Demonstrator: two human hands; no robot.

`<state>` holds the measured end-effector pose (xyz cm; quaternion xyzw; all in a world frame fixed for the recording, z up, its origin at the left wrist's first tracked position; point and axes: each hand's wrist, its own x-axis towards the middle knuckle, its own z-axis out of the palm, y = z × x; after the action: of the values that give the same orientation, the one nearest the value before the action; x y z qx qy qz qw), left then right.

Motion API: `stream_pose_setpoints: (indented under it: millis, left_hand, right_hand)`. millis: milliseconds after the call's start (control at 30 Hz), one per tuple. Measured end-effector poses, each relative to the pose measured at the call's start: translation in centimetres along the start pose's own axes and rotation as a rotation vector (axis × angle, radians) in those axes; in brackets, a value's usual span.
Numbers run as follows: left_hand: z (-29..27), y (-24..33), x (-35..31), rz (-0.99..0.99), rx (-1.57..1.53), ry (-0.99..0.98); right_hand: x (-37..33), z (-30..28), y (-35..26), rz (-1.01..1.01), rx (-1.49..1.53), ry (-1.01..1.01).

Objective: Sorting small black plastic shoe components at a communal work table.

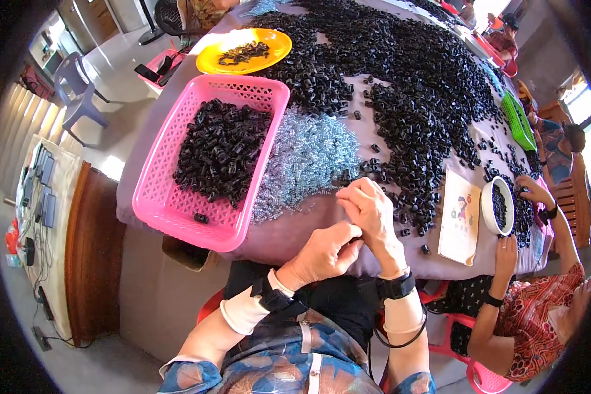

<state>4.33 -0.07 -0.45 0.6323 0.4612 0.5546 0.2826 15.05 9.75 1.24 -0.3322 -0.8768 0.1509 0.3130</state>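
My left hand (pixel 327 251) and my right hand (pixel 369 213) meet just past the table's near edge. The left thumb and fingers are pinched together, and whatever is between them is hidden. Above and to its right, the right hand has its fingers curled closed, and I cannot make out what they hold. Beyond my hands lies a heap of small clear-silvery coil springs (pixel 312 154). Small black plastic pieces (pixel 420 92) cover much of the table. To the left stands a pink perforated basket (pixel 152 176), holding many similar black pieces (pixel 223 148).
A yellow plate (pixel 207 60) with small dark parts sits behind the basket. On the right lie a booklet (pixel 459 220), a white bowl (pixel 484 209) and a green basket (pixel 519 121). A co-worker (pixel 532 315) sits close at my right. A grey chair (pixel 79 92) stands far left.
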Motion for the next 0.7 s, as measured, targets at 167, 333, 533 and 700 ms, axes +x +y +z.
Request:
stream_pose_setpoints:
  millis: [167, 333, 533, 700]
  left_hand:
    - [-0.3, -0.1, -0.4, 0.132, 0.129, 0.013]
    - [-0.9, 0.3, -1.5, 0.126, 0.074, 0.221]
    - [-2.1, -0.4, -1.4, -0.064, 0.055, 0.377]
    - [-1.7, -0.9, -2.0, -0.236, -0.11, 0.388]
  right_hand:
    - [1.3, -0.4, -0.9, -0.072, 0.004, -0.073]
    - [1.7, 0.8, -1.4, -0.216, 0.056, -0.152]
    - [1.3, 1.8, -2.8, -0.244, -0.031, -0.166]
    - [0.1, 1.3, -2.4, -0.136, -0.048, -0.09]
